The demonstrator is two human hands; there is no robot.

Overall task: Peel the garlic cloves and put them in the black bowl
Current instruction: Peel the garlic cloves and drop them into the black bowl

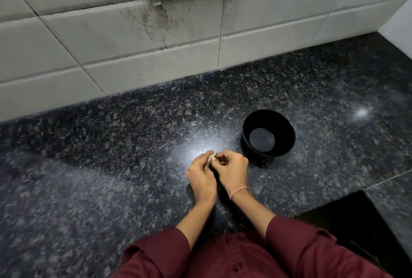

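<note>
Step in hand, as judged: peeling. The left hand (pixel 201 175) and right hand (pixel 231 170) meet over the countertop (pixel 111 155), and the curled fingertips of both pinch one garlic clove (pixel 211 159) between them. The black bowl (pixel 285 128) stands near, just beyond and right of the hands, apparently empty. The next move probably requires stripping the skin, then carrying the clove rightward into the bowl.

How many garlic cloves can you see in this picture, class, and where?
1. The garlic clove is pinched between the left hand and right hand, near the black bowl, which looks empty. Others may be hidden inside the hands.
</note>
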